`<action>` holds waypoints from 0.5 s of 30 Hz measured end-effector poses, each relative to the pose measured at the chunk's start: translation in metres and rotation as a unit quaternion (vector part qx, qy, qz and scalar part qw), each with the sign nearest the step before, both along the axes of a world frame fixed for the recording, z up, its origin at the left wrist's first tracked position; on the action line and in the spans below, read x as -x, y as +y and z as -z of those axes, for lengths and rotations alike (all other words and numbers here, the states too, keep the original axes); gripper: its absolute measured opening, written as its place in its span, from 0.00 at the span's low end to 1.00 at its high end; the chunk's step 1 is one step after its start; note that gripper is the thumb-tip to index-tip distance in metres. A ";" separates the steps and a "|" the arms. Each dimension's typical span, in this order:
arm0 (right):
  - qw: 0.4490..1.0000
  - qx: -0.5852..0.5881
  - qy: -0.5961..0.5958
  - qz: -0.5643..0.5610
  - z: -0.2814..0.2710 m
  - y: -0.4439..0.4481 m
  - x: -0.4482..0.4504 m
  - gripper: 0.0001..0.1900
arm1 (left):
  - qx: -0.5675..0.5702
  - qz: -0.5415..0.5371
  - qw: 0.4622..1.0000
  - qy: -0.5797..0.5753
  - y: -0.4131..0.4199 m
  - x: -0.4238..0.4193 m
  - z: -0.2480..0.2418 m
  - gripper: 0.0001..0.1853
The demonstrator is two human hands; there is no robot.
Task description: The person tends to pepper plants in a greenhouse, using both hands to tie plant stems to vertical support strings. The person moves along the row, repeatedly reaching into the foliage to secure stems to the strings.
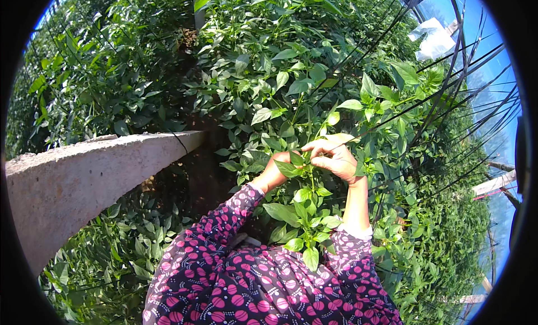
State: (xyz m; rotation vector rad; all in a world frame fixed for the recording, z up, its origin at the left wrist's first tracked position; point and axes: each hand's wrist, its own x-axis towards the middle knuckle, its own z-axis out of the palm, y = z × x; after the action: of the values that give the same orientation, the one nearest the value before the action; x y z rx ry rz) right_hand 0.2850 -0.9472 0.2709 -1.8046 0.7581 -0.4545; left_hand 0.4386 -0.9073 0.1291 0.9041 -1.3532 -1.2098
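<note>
Both my hands meet at a leafy green plant shoot (312,180) in front of my chest. My right hand (335,159) has its thumb and forefinger pinched together at the upper part of the stem. Just beside it, my left hand (279,169) is at the same stem, its fingertips partly hidden behind leaves, so its grip does not show. Below the hands the shoot's leafy tip (309,236) hangs over my patterned shirt. A thin dark string (388,121) runs from near my right hand up to the right.
A thick concrete post (96,173) juts in from the left. Dense green plants (269,64) grow all round, with a dark soil gap (201,177) beside the post. Many dark strings (458,85) spread at the upper right, near a white plastic sheet (435,39).
</note>
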 end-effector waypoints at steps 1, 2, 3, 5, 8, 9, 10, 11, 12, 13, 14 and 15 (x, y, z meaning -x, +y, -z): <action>1.000 -0.002 0.024 0.005 -0.003 0.003 0.001 0.04 | 0.010 0.054 0.998 0.005 -0.002 0.002 0.000 0.07; 0.998 -0.029 0.038 0.030 -0.004 0.006 0.005 0.04 | 0.055 0.052 0.990 -0.121 -0.003 0.008 0.000 0.07; 0.996 -0.056 0.052 0.053 -0.005 0.007 0.010 0.05 | 0.000 0.111 0.993 0.034 0.000 0.014 0.004 0.09; 0.988 0.013 0.112 0.106 -0.002 0.008 0.028 0.05 | -0.099 0.218 0.971 -0.003 0.008 0.015 -0.031 0.09; 0.959 0.122 0.204 0.152 -0.004 0.008 0.038 0.07 | 0.197 0.187 0.946 -0.179 0.008 0.023 -0.014 0.12; 0.962 0.143 0.180 0.149 -0.006 0.011 0.041 0.11 | 0.139 0.219 0.949 -0.176 0.012 0.026 -0.018 0.11; 0.967 0.115 0.166 0.157 -0.008 0.013 0.045 0.14 | 0.140 0.211 0.959 -0.129 0.015 0.028 -0.018 0.10; 0.971 0.086 0.151 0.165 -0.010 0.014 0.048 0.17 | 0.137 0.218 0.963 -0.081 0.017 0.030 -0.019 0.17; 0.984 0.026 0.106 0.140 -0.013 0.013 0.050 0.22 | 0.030 0.237 0.966 -0.094 0.021 0.026 -0.028 0.21; 0.988 -0.001 0.084 0.127 -0.020 0.013 0.049 0.21 | -0.078 0.254 0.958 -0.106 0.024 0.023 -0.034 0.24; 0.989 -0.025 0.040 0.141 -0.020 0.011 0.048 0.17 | -0.100 0.229 0.964 -0.095 0.028 0.027 -0.025 0.28; 0.986 -0.047 -0.004 0.158 -0.022 0.010 0.049 0.13 | -0.053 0.218 0.966 -0.129 0.029 0.028 -0.021 0.24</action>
State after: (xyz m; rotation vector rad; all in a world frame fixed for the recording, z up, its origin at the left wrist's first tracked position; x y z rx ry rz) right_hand 0.2361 -0.9370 0.2925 -1.5986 1.0489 -0.6215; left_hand 0.4108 -0.8779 0.1506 0.8871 -1.7746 -1.5498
